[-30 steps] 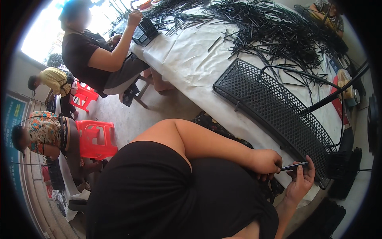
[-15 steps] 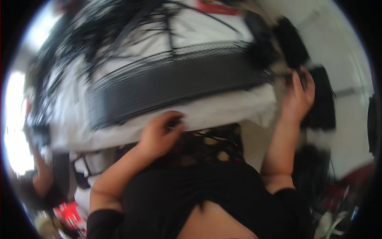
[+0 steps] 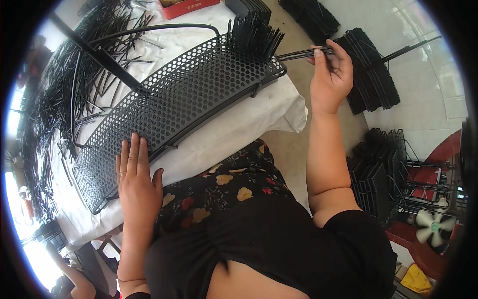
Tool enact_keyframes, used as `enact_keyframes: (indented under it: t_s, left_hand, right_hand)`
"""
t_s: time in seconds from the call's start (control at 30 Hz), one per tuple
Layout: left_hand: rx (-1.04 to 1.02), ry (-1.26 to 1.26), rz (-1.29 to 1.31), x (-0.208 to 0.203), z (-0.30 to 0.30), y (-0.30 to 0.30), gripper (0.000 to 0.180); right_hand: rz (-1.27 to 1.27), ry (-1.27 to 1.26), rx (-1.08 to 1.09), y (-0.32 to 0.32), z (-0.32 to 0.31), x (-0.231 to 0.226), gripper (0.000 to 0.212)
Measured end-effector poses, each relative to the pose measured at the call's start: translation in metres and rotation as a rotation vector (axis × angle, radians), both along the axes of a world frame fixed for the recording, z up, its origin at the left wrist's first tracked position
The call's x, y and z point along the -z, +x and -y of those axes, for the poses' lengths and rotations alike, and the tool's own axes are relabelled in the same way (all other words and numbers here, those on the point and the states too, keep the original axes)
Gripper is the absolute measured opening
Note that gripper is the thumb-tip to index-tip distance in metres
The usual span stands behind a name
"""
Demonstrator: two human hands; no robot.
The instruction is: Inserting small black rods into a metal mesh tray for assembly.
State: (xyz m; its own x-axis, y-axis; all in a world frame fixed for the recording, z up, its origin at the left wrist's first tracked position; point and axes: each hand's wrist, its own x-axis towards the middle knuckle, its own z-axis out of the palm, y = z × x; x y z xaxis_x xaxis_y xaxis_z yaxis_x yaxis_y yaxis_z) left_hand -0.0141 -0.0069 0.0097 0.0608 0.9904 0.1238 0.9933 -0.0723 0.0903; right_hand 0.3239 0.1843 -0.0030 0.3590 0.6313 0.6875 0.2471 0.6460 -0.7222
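Observation:
A long black perforated panel with a wire rim lies slantwise across the white-covered table. My left hand is flat with fingers stretched out, its fingertips resting on the panel's near edge toward the left end. My right hand, beyond the panel's right end, pinches a few thin black strips. They point left toward the panel's corner; whether they touch it I cannot tell. A dense tuft of black bristles stands up at that end of the panel.
Loose black strips lie heaped on the white cloth at the far left. A black bar crosses above the panel. Right are stacked black pieces, black racks and a fan. Another person's arm shows lower left.
The view has steadied and turned, and the panel now slants more steeply. My left hand has gone from curled before the panel to flat on it. My right hand stays beyond the right end.

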Motion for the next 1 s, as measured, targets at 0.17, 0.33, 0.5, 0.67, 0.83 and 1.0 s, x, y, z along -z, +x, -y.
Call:
enact_keyframes:
  t_s: [0.17,0.33,0.5,0.67,0.83,1.0]
  left_hand:
    - [-0.007,0.016,-0.006,0.003,-0.001,-0.001,0.065]
    - [-0.008,0.008,0.002,0.002,-0.001,0.000,0.067]
    - [-0.013,-0.005,-0.008,0.004,-0.002,-0.001,0.068]
    - [-0.009,0.006,-0.016,0.002,-0.002,-0.002,0.068]
    - [0.005,0.010,0.035,-0.004,-0.003,-0.007,0.064]
    - [-0.255,0.347,0.310,0.001,0.012,-0.091,0.033]
  right_hand:
    - [0.072,-0.008,0.005,0.001,-0.007,-0.006,0.025]
    - [0.228,-0.080,-0.034,0.005,-0.021,0.004,0.029]
    - [0.378,-0.086,0.100,-0.010,-0.024,-0.003,0.022]
    - [0.742,0.165,0.193,-0.005,-0.045,-0.010,0.014]
    - [0.683,0.220,0.156,-0.010,-0.039,-0.005,0.010]
    - [0.049,-0.181,0.121,-0.017,0.007,0.030,0.012]
